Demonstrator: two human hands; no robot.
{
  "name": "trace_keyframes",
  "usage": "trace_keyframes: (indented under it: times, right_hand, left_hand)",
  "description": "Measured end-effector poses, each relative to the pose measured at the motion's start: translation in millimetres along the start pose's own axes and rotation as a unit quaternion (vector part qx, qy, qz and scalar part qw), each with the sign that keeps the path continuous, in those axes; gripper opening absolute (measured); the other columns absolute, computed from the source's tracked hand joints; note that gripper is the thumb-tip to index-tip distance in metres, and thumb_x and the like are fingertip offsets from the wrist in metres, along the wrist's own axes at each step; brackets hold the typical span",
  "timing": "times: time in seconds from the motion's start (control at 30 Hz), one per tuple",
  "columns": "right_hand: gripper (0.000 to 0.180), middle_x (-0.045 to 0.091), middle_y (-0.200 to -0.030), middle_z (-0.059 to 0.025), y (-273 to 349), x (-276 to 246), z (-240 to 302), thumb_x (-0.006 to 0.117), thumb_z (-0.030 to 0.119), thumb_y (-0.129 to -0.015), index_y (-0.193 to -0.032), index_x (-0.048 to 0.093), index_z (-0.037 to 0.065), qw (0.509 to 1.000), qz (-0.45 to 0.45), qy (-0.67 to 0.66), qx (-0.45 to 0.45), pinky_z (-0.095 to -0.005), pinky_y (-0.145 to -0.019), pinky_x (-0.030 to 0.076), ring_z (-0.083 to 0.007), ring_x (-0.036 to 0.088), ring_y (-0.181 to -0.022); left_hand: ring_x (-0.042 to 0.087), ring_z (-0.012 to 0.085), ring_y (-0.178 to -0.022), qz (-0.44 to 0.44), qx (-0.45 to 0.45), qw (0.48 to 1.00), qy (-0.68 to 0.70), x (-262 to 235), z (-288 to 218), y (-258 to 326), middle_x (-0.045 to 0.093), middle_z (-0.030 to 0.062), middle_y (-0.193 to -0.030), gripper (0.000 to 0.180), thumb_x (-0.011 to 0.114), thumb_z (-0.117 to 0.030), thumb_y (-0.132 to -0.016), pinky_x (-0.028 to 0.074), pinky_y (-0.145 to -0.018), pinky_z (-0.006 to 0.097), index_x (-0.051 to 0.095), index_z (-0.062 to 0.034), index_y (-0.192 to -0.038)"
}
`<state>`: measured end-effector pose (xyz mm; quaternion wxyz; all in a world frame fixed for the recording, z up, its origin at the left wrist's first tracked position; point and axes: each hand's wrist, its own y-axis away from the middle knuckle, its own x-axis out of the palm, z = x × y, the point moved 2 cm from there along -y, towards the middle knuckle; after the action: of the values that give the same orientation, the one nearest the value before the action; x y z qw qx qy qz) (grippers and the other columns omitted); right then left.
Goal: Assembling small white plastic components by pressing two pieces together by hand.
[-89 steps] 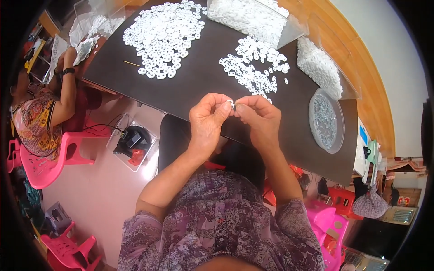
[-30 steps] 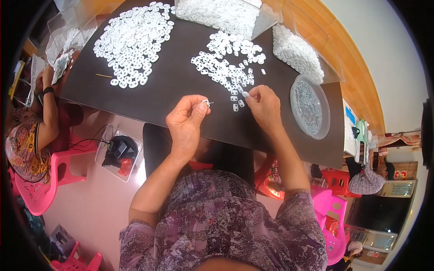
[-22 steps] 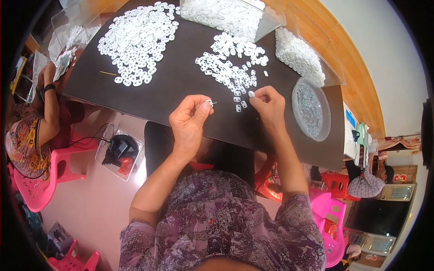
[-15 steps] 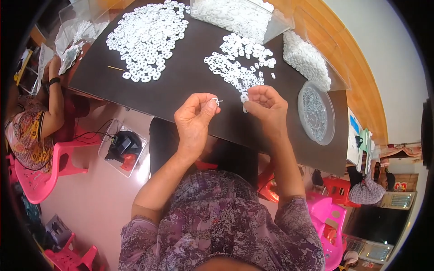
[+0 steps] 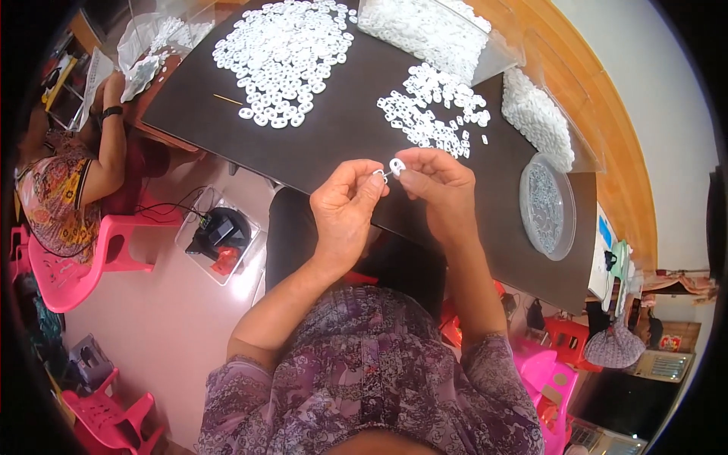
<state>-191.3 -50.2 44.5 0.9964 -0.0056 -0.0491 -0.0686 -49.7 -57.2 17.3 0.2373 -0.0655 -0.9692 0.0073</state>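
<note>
My left hand (image 5: 340, 216) is closed, pinching a small white plastic piece (image 5: 381, 177) with a thin metal pin sticking out to the right. In my right hand (image 5: 446, 193), thumb and fingers pinch a white oval two-holed piece (image 5: 396, 166). The two pieces meet or nearly meet at the pin; whether the pin has entered a hole I cannot tell. Both hands are over the near edge of the dark table (image 5: 334, 144). Beyond them lies a loose pile of small white rectangular pieces (image 5: 428, 110). Farther left spreads a big heap of white oval pieces (image 5: 284, 61).
A round clear dish (image 5: 565, 241) of small metal pins stands at the right. Clear bins (image 5: 500, 57) of white pieces line the back. A thin yellow stick (image 5: 227, 99) lies near the heap. A co-worker's arm (image 5: 114, 136) and pink chair (image 5: 57, 273) are at left.
My right hand has come from beside the small-piece pile to my left hand, bringing the oval piece to the pin. The whole view has shifted, so the table appears farther right.
</note>
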Motion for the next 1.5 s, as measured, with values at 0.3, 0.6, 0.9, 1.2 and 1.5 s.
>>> trace_keyframes:
  times: [0.3, 0.6, 0.9, 1.2, 1.5]
  right_hand:
    - [0.023, 0.063, -0.082, -0.0028, 0, 6, -3, 0.065, -0.002, -0.077, -0.100, 0.063, -0.003, 1.000, -0.006, 0.005, -0.015, -0.0177, -0.058, 0.042, -0.0064, 0.055, -0.070]
    - [0.023, 0.064, -0.085, -0.0035, 0, 12, -3, 0.065, -0.003, -0.077, -0.100, 0.063, -0.003, 0.999, -0.007, 0.027, -0.023, -0.0177, -0.061, 0.043, -0.0064, 0.056, -0.073]
    - [0.023, 0.064, -0.086, -0.0034, 2, 17, -3, 0.064, -0.004, -0.077, -0.100, 0.063, -0.004, 1.000, 0.003, 0.022, -0.021, -0.0183, -0.065, 0.045, -0.0071, 0.058, -0.075]
    - [0.017, 0.065, -0.083, -0.0065, 3, 24, -8, 0.061, -0.005, -0.081, -0.098, 0.062, -0.006, 0.997, 0.014, 0.048, -0.054, -0.0213, -0.069, 0.050, -0.0095, 0.061, -0.074]
    - [0.015, 0.065, -0.082, -0.0063, 5, 27, -5, 0.058, -0.006, -0.082, -0.096, 0.061, -0.005, 0.996, 0.015, 0.071, -0.048, -0.0219, -0.068, 0.051, -0.0097, 0.062, -0.074]
  left_hand:
    - [0.057, 0.0066, -0.073, -0.009, 0.002, 1.000, -0.018, -4, 5, 0, 0.061, 0.0030, -0.083, 0.015, 0.059, -0.008, -0.088, 0.046, -0.067, 0.019, 0.060, 0.0042, -0.098]
    - [0.057, 0.0067, -0.072, -0.020, -0.002, 0.999, -0.028, -7, 5, 1, 0.061, 0.0035, -0.083, 0.015, 0.059, -0.007, -0.088, 0.046, -0.066, 0.019, 0.060, 0.0045, -0.098]
    - [0.058, 0.0069, -0.074, -0.019, -0.001, 0.999, -0.027, -9, 6, 1, 0.062, 0.0035, -0.084, 0.015, 0.059, -0.006, -0.088, 0.047, -0.069, 0.019, 0.059, 0.0048, -0.098]
    - [0.056, 0.0065, -0.074, -0.005, 0.021, 1.000, 0.005, -12, 10, 0, 0.060, 0.0019, -0.082, 0.024, 0.058, -0.004, -0.088, 0.047, -0.070, 0.019, 0.057, 0.0049, -0.110]
    - [0.058, 0.0074, -0.076, 0.021, 0.007, 1.000, -0.004, -14, 5, -2, 0.061, 0.0028, -0.084, 0.026, 0.058, -0.006, -0.089, 0.049, -0.072, 0.020, 0.058, 0.0035, -0.113]
